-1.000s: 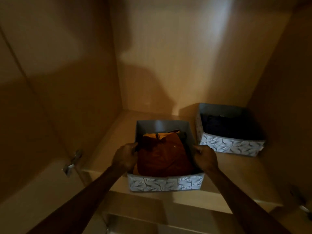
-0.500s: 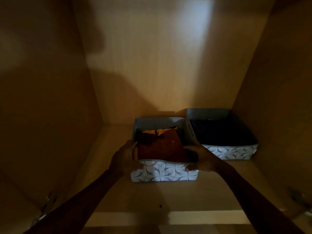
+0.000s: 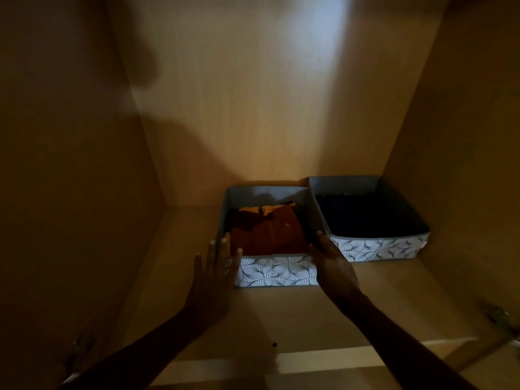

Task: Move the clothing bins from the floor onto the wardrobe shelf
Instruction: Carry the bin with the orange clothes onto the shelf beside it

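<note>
Two grey fabric bins with a white leaf pattern stand side by side on the wooden wardrobe shelf point(image 3: 295, 319). The left bin point(image 3: 277, 273) holds folded orange and rust clothes. The right bin point(image 3: 377, 249) holds dark clothes and sits against the right wall. My left hand point(image 3: 215, 274) is flat with fingers spread at the left bin's front left corner, holding nothing. My right hand point(image 3: 332, 261) rests with fingers straight against the same bin's front right corner, not gripping it.
The wardrobe's left wall point(image 3: 70, 192), back panel point(image 3: 253, 108) and right wall point(image 3: 464, 136) enclose the shelf. Bare shelf lies left of the bins and in front of them. A metal hinge point(image 3: 498, 319) sits at the right edge.
The bin of orange clothes has slid deeper onto the shelf, level beside the other bin. Both hands have let go of its sides and opened at its front corners.
</note>
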